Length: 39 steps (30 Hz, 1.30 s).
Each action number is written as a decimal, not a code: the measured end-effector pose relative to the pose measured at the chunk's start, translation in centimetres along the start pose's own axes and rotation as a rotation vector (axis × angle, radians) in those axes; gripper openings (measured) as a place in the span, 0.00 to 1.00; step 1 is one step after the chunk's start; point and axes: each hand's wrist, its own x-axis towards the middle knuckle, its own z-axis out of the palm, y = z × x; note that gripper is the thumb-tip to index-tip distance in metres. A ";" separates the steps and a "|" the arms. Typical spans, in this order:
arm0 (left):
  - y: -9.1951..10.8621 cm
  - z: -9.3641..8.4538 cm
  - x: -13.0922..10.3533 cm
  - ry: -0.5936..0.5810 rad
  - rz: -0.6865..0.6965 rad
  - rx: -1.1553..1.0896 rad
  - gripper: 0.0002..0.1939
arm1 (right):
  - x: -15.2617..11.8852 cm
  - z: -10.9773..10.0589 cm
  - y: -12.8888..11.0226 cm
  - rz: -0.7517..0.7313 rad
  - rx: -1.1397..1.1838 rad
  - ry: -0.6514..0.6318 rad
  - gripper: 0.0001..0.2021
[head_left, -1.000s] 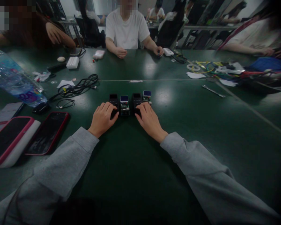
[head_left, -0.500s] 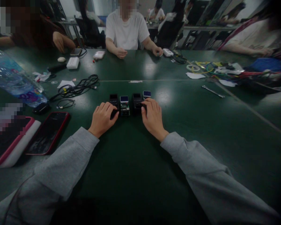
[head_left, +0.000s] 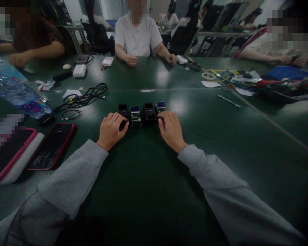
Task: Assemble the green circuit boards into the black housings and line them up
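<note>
Pinching leftmost device (head_left: 123, 110), left hand (head_left: 112, 131); right hand (head_left: 172, 131) at rightmost board (head_left: 160, 105) edge, grip unclear

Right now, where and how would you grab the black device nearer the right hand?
Probably the long sides of the black device, coming from the near side: it is longer than wide, circuit boards flank it, and its near end is free.

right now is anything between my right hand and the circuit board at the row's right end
Nothing visible: your right hand hides the near part of the circuit board. The black box sits to the board's left.
</note>
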 end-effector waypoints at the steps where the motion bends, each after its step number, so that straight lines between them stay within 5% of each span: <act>1: 0.0 0.0 0.0 0.003 0.001 -0.005 0.09 | -0.1 -0.1 -0.1 -0.004 0.000 0.000 0.12; 14: -0.1 0.1 0.1 0.035 0.019 -0.041 0.09 | -0.5 -0.5 -0.7 0.005 0.001 0.050 0.11; 26: -0.1 0.2 0.0 0.050 -0.008 -0.042 0.08 | -0.4 -0.5 -1.3 -0.149 0.035 -0.130 0.17; 39: -0.2 0.2 0.0 0.046 -0.013 -0.051 0.08 | -0.3 -0.2 -1.0 -0.136 0.020 -0.135 0.14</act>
